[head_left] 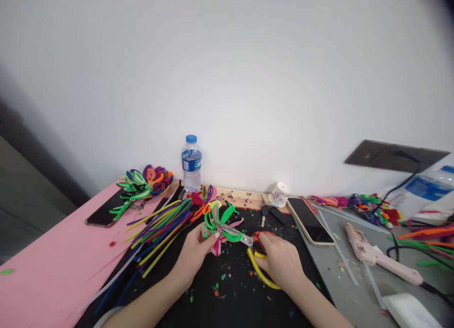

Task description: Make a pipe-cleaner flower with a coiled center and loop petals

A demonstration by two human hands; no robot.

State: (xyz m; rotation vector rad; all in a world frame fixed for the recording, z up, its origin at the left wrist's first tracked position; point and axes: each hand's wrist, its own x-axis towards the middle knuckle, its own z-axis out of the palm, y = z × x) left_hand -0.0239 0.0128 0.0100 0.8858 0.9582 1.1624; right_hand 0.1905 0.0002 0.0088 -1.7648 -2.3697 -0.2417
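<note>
My left hand [196, 250] is closed around the base of a pipe-cleaner flower [230, 231] with green and pink loops. In my right hand [282, 257] is a pair of scissors [264, 273] with one orange and one yellow handle. The metal blades point left and reach in among the flower's petals. Whether they are cutting anything I cannot tell. Left of my left hand lies a bundle of loose pipe cleaners [159, 233] in several colours. Just behind the flower, red and orange pipe-cleaner loops [201, 202] rest on the black mat [227, 299].
A water bottle [192, 165] stands against the wall. Finished-looking pipe-cleaner flowers [145, 181] and a dark phone [104, 210] lie left. Keys [264, 212], a paper cup [279, 194] and another phone [311, 221] sit right. A pink glue gun [383, 259] with its cord lies farther right.
</note>
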